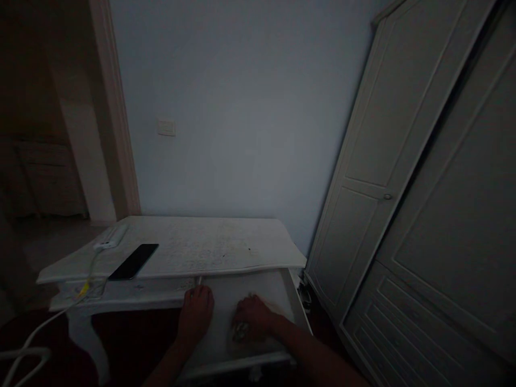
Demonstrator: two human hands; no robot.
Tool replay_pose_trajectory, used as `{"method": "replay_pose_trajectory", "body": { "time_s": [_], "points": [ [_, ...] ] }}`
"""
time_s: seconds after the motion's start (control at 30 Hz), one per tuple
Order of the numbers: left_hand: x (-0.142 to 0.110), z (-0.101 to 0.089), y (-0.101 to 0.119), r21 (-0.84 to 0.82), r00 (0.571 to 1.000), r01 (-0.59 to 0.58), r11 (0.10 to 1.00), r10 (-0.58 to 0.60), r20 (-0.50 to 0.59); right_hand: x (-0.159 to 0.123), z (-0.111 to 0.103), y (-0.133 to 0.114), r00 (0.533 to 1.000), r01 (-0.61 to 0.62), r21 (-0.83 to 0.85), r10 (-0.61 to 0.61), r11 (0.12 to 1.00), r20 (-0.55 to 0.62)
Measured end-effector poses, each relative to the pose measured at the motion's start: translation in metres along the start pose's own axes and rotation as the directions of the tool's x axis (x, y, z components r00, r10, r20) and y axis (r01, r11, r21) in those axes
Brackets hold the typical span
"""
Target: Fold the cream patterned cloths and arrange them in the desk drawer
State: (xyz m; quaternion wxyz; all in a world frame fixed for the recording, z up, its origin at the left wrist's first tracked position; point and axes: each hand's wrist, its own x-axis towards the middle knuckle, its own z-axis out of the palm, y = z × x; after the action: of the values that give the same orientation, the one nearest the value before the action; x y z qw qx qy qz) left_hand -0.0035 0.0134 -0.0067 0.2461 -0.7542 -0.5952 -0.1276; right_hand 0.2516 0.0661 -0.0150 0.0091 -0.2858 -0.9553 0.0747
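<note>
A drawer (226,293) is pulled out from the right half of a worn white desk (209,236). My left hand (197,312) rests at the drawer's left side, close under the desk top, with its fingers curled over the edge. Inside the drawer is my right hand (253,317), closed and a little blurred. A crumpled, patterned, cloth-like thing (241,332) shows under its fingers; the dim light hides its kind.
On the desk's left lie a black phone (134,262) and a white power strip (110,237). A white cable (44,325) hangs down at the left. A tall wardrobe (363,177) stands at the right. Dark items (305,296) lie between desk and wardrobe.
</note>
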Motion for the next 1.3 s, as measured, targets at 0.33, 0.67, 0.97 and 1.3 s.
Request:
{"method": "replay_pose_trajectory", "body": {
  "time_s": [0.33,0.67,0.97,1.3],
  "points": [
    [-0.002,0.014,-0.003,0.035,0.998,-0.016,0.999,0.018,-0.06,-0.035,-0.017,0.039,0.837,-0.484,0.09,0.491,0.87,-0.244],
    [-0.003,0.013,-0.003,-0.111,0.998,0.032,0.993,-0.037,-0.05,-0.048,-0.008,0.022,0.948,-0.277,0.006,0.274,0.961,-0.162],
    [-0.006,0.023,-0.007,-0.031,1.0,0.013,0.999,-0.014,-0.011,0.023,-0.016,0.012,0.715,-0.643,0.095,0.64,0.76,-0.282],
    [-0.009,0.039,-0.017,0.004,0.992,-0.074,0.997,0.074,-0.102,0.086,-0.002,-0.036,0.866,-0.425,0.023,0.413,0.905,-0.282]
  ]
}}
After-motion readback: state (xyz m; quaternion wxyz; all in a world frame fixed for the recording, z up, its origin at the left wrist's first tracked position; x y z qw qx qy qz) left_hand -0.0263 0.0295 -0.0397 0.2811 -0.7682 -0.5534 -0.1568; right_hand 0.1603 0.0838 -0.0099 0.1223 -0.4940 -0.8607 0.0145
